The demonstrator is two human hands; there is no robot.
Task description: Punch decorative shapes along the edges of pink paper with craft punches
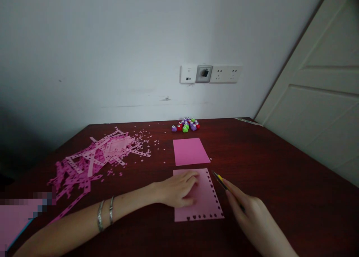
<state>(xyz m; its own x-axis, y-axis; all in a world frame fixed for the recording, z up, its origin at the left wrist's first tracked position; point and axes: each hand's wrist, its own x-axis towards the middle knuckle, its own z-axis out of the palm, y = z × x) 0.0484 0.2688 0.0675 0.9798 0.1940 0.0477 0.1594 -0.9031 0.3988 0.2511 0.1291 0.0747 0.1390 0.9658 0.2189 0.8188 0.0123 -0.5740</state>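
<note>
A light pink sheet of paper (204,201) lies on the table, with small punched shapes along its right and lower edges. My left hand (179,189) rests on its upper left part, fingers spread and slightly bent, pressing on the sheet. Two silver bracelets (106,214) circle that wrist. Just right of the sheet, my right hand (246,208) is closed around a slim yellow-and-black pointed tool (220,178), which looks like a utility knife. Its tip points up and left, near the sheet's upper right corner. My fingers hide part of its body.
A plain brighter pink square of paper (190,151) lies beyond the sheet. Several small colourful craft punches (185,126) cluster near the wall. Punched pink strips (95,156) and tiny paper bits (141,139) heap at left. A pink sheet (19,219) shows at lower left.
</note>
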